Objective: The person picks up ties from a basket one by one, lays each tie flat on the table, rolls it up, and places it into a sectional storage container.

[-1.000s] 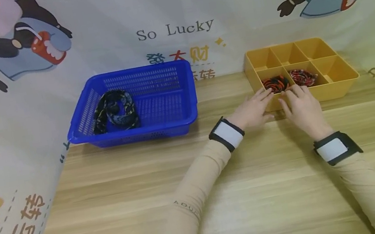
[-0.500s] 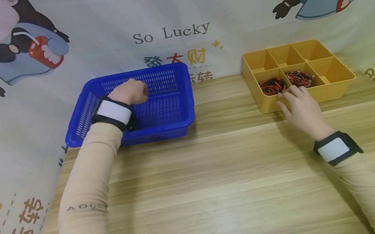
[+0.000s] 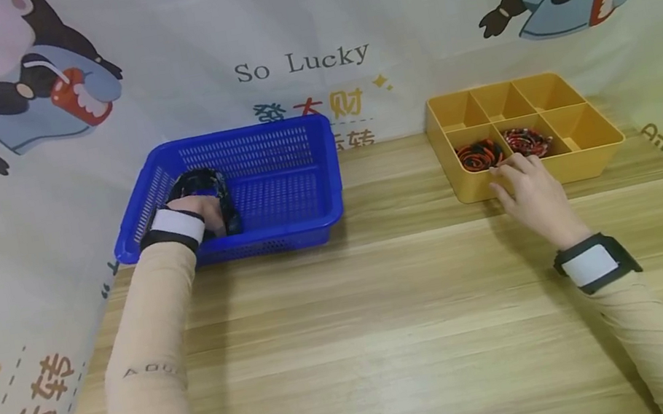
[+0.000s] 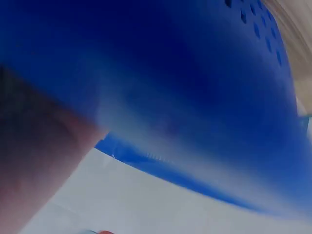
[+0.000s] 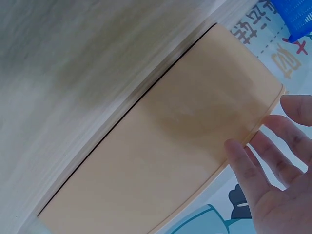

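Observation:
My left hand [image 3: 199, 209] reaches down into the blue basket [image 3: 263, 235], at the left side. It lies over a dark patterned cloth coil [image 3: 200, 178]; its fingertips are hidden, so a grip cannot be made out. The left wrist view is blurred and mostly filled by the basket wall [image 4: 195, 97]. My right hand [image 3: 532, 194] rests at the front rim of the yellow divided box [image 3: 564, 168], its fingers loosely bent. In two front compartments lie an orange-and-black coil [image 3: 481, 155] and a red-and-black patterned coil [image 3: 528, 141].
Both containers stand at the back of the wooden table [image 3: 361, 335], the basket left and the box right. Behind them hangs a printed cloth [image 3: 297, 13] with cartoon figures. The box's front wall [image 5: 161, 131] fills the middle of the right wrist view.
My left hand has left the yellow box, crossed left to the basket and lowered onto the dark cloth coil. The right hand has stayed at the box rim.

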The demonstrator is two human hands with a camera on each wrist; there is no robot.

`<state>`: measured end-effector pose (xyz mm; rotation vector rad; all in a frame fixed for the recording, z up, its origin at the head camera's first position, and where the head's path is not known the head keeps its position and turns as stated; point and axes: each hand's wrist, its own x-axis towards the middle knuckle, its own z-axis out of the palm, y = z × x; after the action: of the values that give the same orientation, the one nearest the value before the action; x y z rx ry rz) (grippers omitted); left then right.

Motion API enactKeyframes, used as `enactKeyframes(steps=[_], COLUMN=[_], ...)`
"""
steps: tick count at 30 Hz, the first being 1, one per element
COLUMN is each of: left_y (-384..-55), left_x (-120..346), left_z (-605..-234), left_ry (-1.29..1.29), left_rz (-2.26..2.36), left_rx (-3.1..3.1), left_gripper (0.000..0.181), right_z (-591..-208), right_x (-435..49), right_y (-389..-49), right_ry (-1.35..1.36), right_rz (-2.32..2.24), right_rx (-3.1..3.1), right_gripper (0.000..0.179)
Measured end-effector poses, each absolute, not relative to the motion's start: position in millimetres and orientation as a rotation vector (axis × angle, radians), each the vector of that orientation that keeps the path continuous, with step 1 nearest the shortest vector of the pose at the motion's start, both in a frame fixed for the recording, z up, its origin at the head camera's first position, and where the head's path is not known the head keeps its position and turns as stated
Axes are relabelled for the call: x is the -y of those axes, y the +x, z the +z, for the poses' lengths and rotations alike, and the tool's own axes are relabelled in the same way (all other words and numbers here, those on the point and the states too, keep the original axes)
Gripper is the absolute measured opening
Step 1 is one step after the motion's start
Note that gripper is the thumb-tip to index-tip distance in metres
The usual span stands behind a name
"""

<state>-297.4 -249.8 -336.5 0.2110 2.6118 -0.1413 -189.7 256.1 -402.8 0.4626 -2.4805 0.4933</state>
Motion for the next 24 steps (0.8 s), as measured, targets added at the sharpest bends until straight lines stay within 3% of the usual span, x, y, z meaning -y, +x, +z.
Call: enactKeyframes(steps=[2,5,13,18,24], left_y=[-294,-285,-219,-176,-143], left_x=[249,251,224,183,134], left_z=[-328,-313,-265,-257,-266], left_ry=[0.248,0.303,0.335,0.729,1.127], left_rz=[0.037,0.312,1.311,1.919,2.268], left_rx=[-2.664,-2.825,-3.094,-2.917,-2.461], left_gripper=[0.023,0.022,0.042,0.043,0.044], right_z=[-403,-403,-393,-365,-337], right_x=[-256,-257,-254,-231,-185], right_y=[-190,-189,-189,-178,-161], right_ry=[0.456,0.45,0.393,0.392,0.763], right_rz=[0.496,0.499,0.528,0.495,0.78], right_rx=[2.488,2.497,2.568,2.674,2.471], right_gripper=[0.018,0.018,0.019,0.025,0.044])
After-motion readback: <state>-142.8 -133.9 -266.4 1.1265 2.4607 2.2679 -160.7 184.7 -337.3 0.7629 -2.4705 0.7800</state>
